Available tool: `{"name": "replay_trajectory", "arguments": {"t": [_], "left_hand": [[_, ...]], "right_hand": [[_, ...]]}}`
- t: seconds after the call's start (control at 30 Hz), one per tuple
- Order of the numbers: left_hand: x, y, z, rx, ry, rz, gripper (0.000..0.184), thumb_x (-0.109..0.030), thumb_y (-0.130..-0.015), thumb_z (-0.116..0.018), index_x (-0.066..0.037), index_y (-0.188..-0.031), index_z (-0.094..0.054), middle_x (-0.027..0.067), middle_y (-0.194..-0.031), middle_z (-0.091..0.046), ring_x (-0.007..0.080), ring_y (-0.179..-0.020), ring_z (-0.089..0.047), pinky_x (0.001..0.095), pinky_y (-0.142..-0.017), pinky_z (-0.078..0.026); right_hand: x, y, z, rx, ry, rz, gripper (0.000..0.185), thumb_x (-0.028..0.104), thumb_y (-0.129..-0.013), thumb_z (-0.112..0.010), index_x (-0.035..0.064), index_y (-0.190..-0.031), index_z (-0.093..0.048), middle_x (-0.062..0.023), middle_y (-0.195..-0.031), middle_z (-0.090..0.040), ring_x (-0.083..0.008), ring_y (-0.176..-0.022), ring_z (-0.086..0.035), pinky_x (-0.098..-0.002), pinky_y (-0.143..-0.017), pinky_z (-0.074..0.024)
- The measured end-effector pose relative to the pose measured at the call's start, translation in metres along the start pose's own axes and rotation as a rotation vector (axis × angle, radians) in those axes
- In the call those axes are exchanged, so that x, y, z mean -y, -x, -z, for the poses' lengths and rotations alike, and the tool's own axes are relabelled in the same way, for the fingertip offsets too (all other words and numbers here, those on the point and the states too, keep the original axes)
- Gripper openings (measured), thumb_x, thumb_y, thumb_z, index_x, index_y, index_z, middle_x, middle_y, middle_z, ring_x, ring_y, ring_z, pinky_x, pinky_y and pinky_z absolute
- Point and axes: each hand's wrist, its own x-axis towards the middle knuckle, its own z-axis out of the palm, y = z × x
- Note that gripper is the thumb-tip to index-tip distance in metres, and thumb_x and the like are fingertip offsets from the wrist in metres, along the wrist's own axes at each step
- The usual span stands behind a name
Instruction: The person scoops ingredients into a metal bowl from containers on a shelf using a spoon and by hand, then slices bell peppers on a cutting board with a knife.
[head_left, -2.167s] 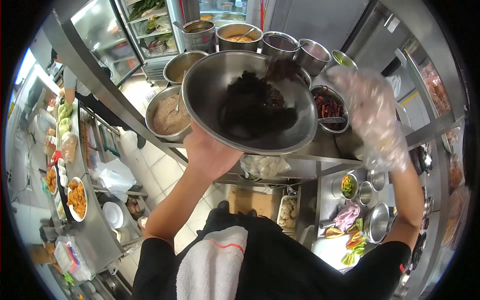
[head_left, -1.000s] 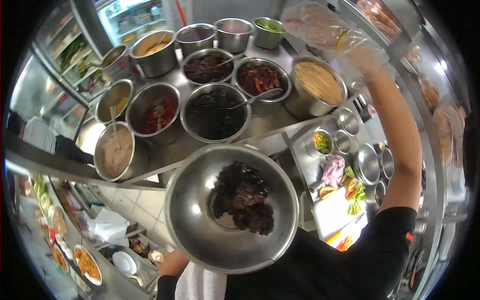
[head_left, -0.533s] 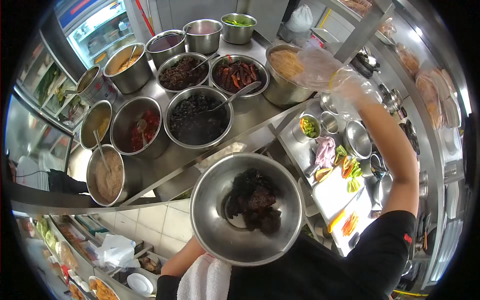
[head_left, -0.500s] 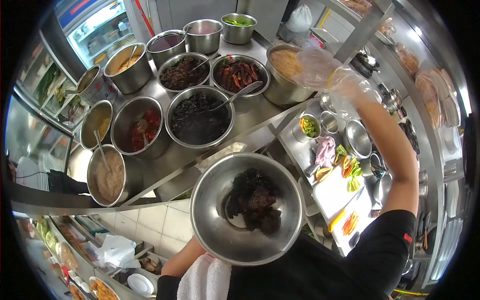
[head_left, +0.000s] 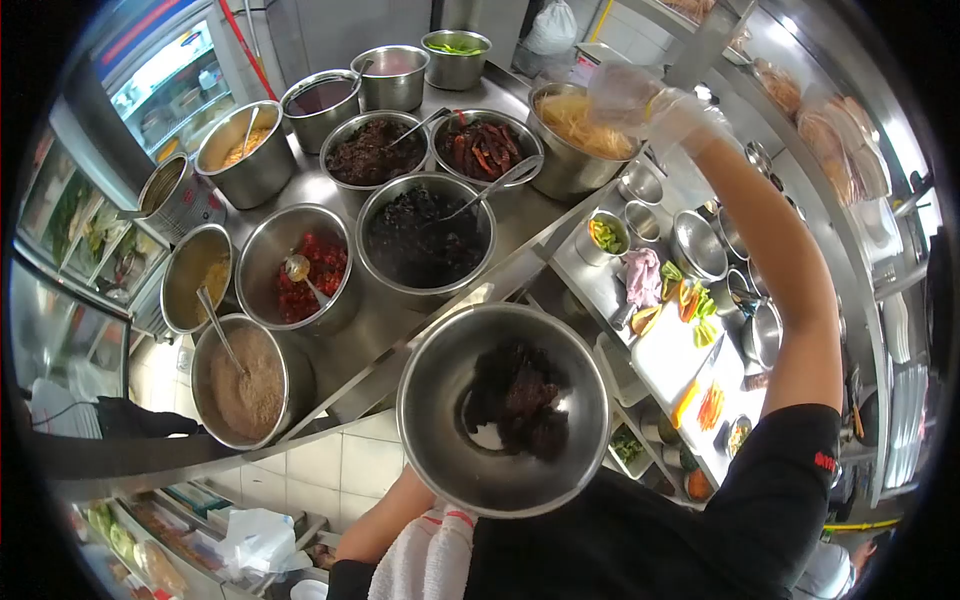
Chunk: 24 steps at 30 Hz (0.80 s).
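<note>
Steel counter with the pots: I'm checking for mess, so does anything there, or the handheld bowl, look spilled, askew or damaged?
Nothing stands out. The steel pots stand upright, and I see no clear spill on the counter between them. The mixing bowl shows no visible dent.

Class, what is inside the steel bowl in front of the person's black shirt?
The steel bowl contains a dark, clumped heap, with bare metal showing around it. The heap covers the patch of bowl beneath it, so that cannot be seen.
</note>
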Motion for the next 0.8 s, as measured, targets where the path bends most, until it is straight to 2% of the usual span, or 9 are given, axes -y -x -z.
{"name": "replay_trajectory", "arguments": {"t": [0.03,0.1,0.13,0.17,0.53,0.57,0.6,0.7,0.8], "left_hand": [[0.0,-0.001,0.0,0.007,0.015,0.015,0.052,-0.033,-0.095,-0.035,-0.003,-0.137,-0.038,0.0144,-0.136,-0.046,0.0283,-0.122,-0.047,0.0465,-0.105,-0.036],[-0.001,-0.005,0.0,0.029,0.033,0.039,0.052,-0.034,-0.096,-0.034,-0.003,-0.137,-0.037,0.0143,-0.136,-0.046,0.0281,-0.122,-0.047,0.0463,-0.105,-0.036],[0.0,-0.009,-0.001,0.042,0.042,0.048,0.052,-0.034,-0.096,-0.034,-0.003,-0.137,-0.037,0.0143,-0.136,-0.046,0.028,-0.122,-0.047,0.0461,-0.105,-0.036],[0.001,-0.012,-0.002,0.055,0.044,0.063,0.052,-0.034,-0.096,-0.034,-0.003,-0.137,-0.037,0.0143,-0.136,-0.046,0.0279,-0.122,-0.047,0.046,-0.105,-0.036],[0.021,-0.049,-0.017,0.231,0.037,0.089,0.052,-0.035,-0.098,-0.031,-0.003,-0.138,-0.036,0.0141,-0.136,-0.045,0.0266,-0.123,-0.047,0.0445,-0.106,-0.036],[0.026,-0.049,-0.01,0.209,0.038,0.076,0.052,-0.035,-0.098,-0.031,-0.003,-0.138,-0.036,0.0141,-0.136,-0.045,0.0265,-0.123,-0.047,0.0444,-0.106,-0.036],[0.03,-0.042,0.002,0.089,0.018,0.074,0.054,-0.036,-0.094,-0.039,-0.002,-0.135,-0.04,0.0153,-0.134,-0.048,0.0291,-0.119,-0.051,0.0467,-0.102,-0.04],[0.036,-0.04,0.017,-0.028,0.108,0.111,0.056,-0.037,-0.088,-0.046,-0.002,-0.132,-0.045,0.0167,-0.13,-0.051,0.0319,-0.119,-0.051,0.0494,-0.1,-0.042],[0.04,-0.028,0.035,-0.1,0.139,0.105,0.056,-0.037,-0.085,-0.047,-0.003,-0.129,-0.049,0.0171,-0.129,-0.052,0.035,-0.118,-0.051,0.0514,-0.101,-0.04]], "right_hand": [[-0.001,0.002,0.014,0.015,0.002,-0.004,0.029,0.032,-0.09,-0.053,0.0079,-0.095,-0.068,-0.0126,-0.096,-0.067,-0.0258,-0.093,-0.061,-0.0383,-0.074,-0.0506],[0.004,0.006,0.066,-0.07,-0.029,0.128,0.03,0.024,-0.085,-0.06,0.0098,-0.111,-0.061,-0.0103,-0.103,-0.062,-0.0262,-0.093,-0.061,-0.0343,-0.07,-0.0508],[0.045,-0.012,0.134,0.462,0.086,-0.173,0.033,0.035,-0.09,-0.052,0.0052,-0.093,-0.067,-0.0119,-0.09,-0.067,-0.0277,-0.088,-0.062,-0.0363,-0.075,-0.049],[0.049,-0.017,0.155,0.487,0.1,-0.268,0.033,0.034,-0.09,-0.052,0.005,-0.093,-0.067,-0.0119,-0.09,-0.067,-0.0273,-0.087,-0.062,-0.036,-0.075,-0.0491],[0.048,0.003,0.14,0.371,0.037,-0.272,0.029,0.029,-0.092,-0.052,0.0028,-0.094,-0.064,-0.0113,-0.088,-0.065,-0.0229,-0.079,-0.062,-0.032,-0.067,-0.0503],[0.047,0.001,0.137,0.361,0.043,-0.265,0.029,0.028,-0.092,-0.052,0.0026,-0.094,-0.064,-0.0113,-0.087,-0.065,-0.0225,-0.078,-0.062,-0.0317,-0.066,-0.0504],[0.047,0.001,0.134,0.353,0.045,-0.257,0.028,0.028,-0.092,-0.052,0.0024,-0.094,-0.064,-0.0112,-0.087,-0.065,-0.0221,-0.078,-0.062,-0.0313,-0.066,-0.0505],[0.048,0.0,0.134,0.342,0.065,-0.24,0.027,0.026,-0.093,-0.051,0.0018,-0.095,-0.063,-0.0111,-0.087,-0.064,-0.0209,-0.076,-0.061,-0.0303,-0.064,-0.0509],[0.052,0.0,0.133,0.344,0.084,-0.232,0.026,0.025,-0.093,-0.051,0.0012,-0.095,-0.062,-0.011,-0.086,-0.064,-0.0197,-0.073,-0.061,-0.0292,-0.061,-0.0512]]}}
